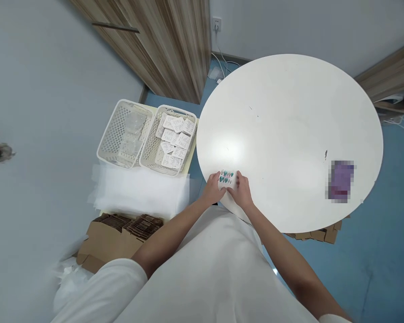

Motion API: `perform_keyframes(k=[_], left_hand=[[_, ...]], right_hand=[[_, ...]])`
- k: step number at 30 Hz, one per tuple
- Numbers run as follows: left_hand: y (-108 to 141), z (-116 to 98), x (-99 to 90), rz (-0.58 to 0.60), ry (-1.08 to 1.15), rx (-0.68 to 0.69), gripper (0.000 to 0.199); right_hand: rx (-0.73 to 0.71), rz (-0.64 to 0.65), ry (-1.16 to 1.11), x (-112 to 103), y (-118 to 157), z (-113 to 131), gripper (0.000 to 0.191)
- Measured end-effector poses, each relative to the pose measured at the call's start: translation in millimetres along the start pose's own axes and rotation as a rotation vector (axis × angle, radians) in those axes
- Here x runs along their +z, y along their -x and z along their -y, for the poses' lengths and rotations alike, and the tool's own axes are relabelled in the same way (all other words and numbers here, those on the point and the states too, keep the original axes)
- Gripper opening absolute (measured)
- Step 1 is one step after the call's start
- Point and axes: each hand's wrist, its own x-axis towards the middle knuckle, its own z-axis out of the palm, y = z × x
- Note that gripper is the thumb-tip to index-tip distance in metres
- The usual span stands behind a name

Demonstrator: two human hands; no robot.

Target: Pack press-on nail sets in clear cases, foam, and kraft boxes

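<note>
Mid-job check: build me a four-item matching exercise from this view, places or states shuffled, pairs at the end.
Things:
1. Nail set
2. Printed cards
3. Wall socket
4. Purple pixelated item

Places or states:
A. Has a plug in it
B. On the right part of the round table
C. Between left hand and right hand
D. Inside the basket nearer the table

Pairs: 1-C, 2-D, 3-A, 4-B
</note>
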Motion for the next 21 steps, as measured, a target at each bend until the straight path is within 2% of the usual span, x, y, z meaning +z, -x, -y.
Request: perform_keyframes(k=[3, 7, 15, 21], left_hand=[[3, 3, -0.2, 0.009, 0.112, -0.025, 0.074], [1, 4, -6.7, 0.012, 0.180, -0.011, 0.078], [-19, 6, -33.3, -0.052, 0.168, 0.023, 0.079], [-25, 8, -41.7, -0.054, 0.173, 0.028, 0.080]], right_hand=[[0.083, -0.019, -0.193, 8, 8, 2, 0.078], [0.129, -0.042, -0.322, 17, 5, 12, 0.075], [0.101, -0.025, -0.409, 27, -21, 36, 0.074], [0.083, -0.010, -0.398, 31, -28, 40, 0.074]])
